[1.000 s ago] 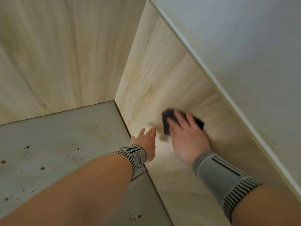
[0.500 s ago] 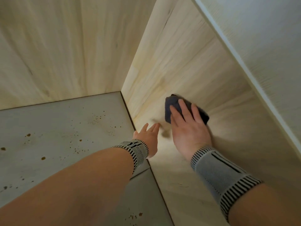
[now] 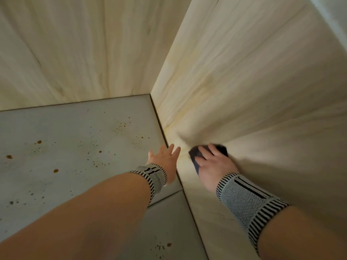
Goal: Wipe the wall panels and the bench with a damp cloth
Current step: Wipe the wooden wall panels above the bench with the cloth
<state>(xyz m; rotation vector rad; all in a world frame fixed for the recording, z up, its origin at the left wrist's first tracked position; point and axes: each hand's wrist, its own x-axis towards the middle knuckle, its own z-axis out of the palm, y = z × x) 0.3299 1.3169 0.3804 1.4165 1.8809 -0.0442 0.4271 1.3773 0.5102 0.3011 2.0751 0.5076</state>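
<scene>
My right hand (image 3: pixel 214 164) presses a dark blue cloth (image 3: pixel 195 153) flat against the pale wooden wall panel (image 3: pixel 253 91) on the right, low down near the floor. Its fingers lie spread and fairly straight over the cloth, which shows above and to the left of them. My left hand (image 3: pixel 165 156) hovers open beside it, fingers straight, just left of the panel's bottom edge and holding nothing. A second wooden panel (image 3: pixel 84 49) forms the wall on the left, meeting the right one in a corner (image 3: pixel 161 76). No bench is visible.
Grey floor tiles (image 3: pixel 56 143) lie below, scattered with small brown spots and specks. A tile joint (image 3: pixel 165 197) runs under my left wrist. Both wrists wear striped knit wristbands.
My right hand has slid the cloth down the right panel toward the floor, after moving up between the two earlier frames. My left hand has stayed beside it.
</scene>
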